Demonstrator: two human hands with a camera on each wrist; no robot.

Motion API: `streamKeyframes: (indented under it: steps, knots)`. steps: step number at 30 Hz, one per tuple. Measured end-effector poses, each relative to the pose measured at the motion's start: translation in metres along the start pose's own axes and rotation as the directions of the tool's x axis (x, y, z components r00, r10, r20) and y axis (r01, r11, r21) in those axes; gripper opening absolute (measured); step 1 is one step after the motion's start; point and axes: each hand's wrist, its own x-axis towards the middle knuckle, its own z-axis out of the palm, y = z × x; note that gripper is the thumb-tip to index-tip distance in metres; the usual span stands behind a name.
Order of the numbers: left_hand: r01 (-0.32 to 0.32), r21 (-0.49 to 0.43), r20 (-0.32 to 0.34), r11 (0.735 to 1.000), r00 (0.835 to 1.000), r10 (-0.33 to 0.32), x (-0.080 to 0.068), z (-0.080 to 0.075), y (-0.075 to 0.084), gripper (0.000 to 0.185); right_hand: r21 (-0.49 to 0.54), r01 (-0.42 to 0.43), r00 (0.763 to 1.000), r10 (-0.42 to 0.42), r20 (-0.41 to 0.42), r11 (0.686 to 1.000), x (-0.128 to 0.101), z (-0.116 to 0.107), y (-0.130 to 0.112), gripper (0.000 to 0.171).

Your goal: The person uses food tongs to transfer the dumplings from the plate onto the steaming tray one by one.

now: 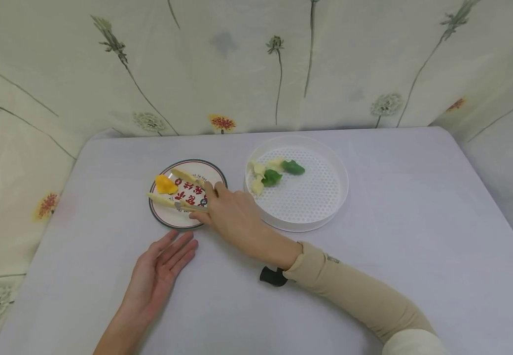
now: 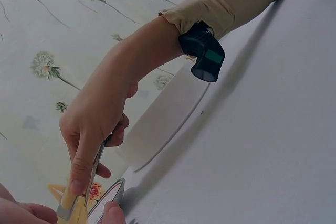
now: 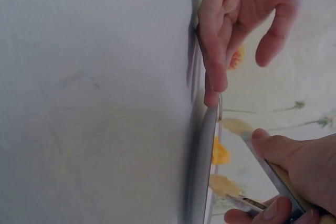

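Note:
My right hand (image 1: pixel 236 214) reaches over the white plate (image 1: pixel 172 216) and grips a pair of tongs (image 3: pixel 275 174) with metal arms and pale yellow tips. The tips stand spread, one on each side of a crumpled orange-yellow piece, like a small dumpling (image 1: pixel 166 184), on the plate's left part. My left hand (image 1: pixel 159 276) lies palm up in front of the plate, fingers nearly straight and holding nothing. In the right wrist view, its fingertips (image 3: pixel 211 98) are right at the plate's rim.
Right of the plate stands a round white perforated tray (image 1: pixel 318 192) with a raised wall. Several cream and green pieces (image 1: pixel 272 178) lie in its left half. A black device (image 1: pixel 273 276) is at my right wrist. A flowered cloth (image 1: pixel 247 64) hangs behind the table.

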Motion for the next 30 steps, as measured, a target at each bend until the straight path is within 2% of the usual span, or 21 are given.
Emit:
streamKeyframes:
  steps: [13, 30]
  knots:
    - [-0.009, 0.006, 0.007, 1.0, 1.0, 0.009, -0.0003, 0.0001, -0.0011, 0.062, 0.023, -0.022, 1.0, 0.022, -0.006, 1.0, 0.0006, 0.0015, 0.0027, 0.056]
    - [0.004, -0.002, 0.003, 1.0, 1.0, -0.004, 0.0012, 0.0003, -0.0012, 0.062, -0.023, 0.023, 0.997, -0.024, -0.075, 0.999, -0.0019, 0.0038, 0.0078, 0.058]
